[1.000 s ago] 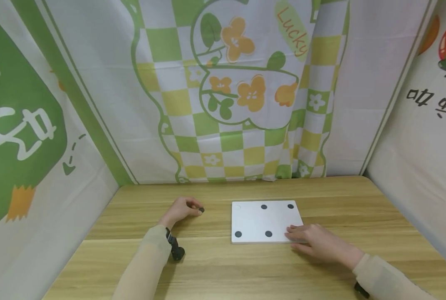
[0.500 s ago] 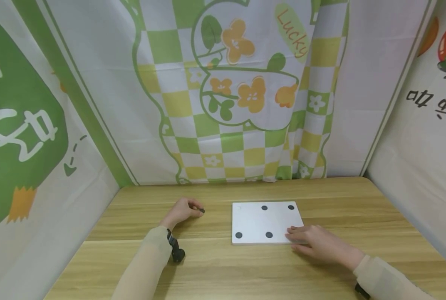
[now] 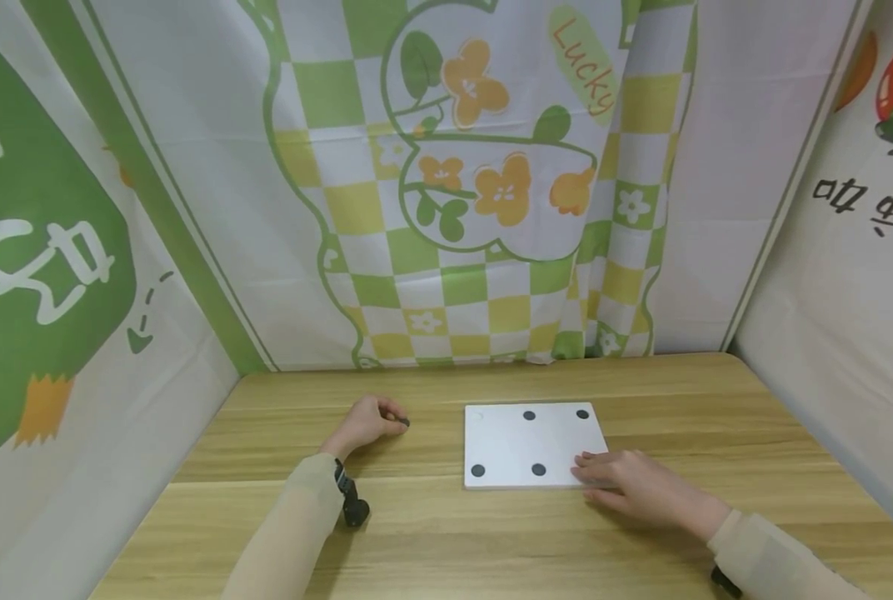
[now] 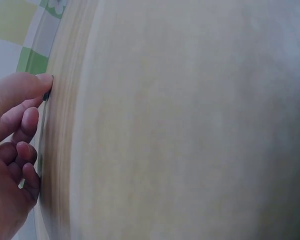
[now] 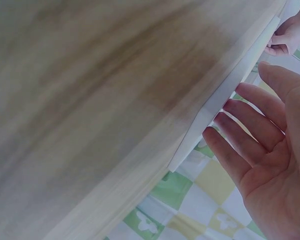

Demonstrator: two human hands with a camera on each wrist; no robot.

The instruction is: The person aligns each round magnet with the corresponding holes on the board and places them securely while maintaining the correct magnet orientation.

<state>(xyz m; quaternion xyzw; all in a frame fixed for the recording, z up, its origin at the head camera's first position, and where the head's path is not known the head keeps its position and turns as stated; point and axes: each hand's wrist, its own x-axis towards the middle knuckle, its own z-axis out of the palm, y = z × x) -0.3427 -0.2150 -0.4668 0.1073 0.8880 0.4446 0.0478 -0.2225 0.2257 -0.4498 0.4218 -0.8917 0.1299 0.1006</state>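
A white rectangular board [image 3: 505, 442] lies flat on the wooden table. Several dark round discs dot its face, among them one at the back middle [image 3: 529, 415] and one at the near left [image 3: 478, 471]. Its back left corner shows only a faint round mark [image 3: 478, 415]. My right hand [image 3: 637, 482] rests on the near right corner, fingers extended, and covers that spot. To the left of the board, my left hand [image 3: 366, 422] pinches a small dark disc [image 3: 406, 422] between thumb and fingers. In the left wrist view just a dark edge of the disc [image 4: 46, 95] shows.
The wooden table [image 3: 446, 542] reaches back to a patterned cloth curtain [image 3: 469, 283]. Printed cloth walls stand on the left [image 3: 49, 208] and right [image 3: 844, 275]. A black wrist camera [image 3: 355, 507] is strapped to the left wrist.
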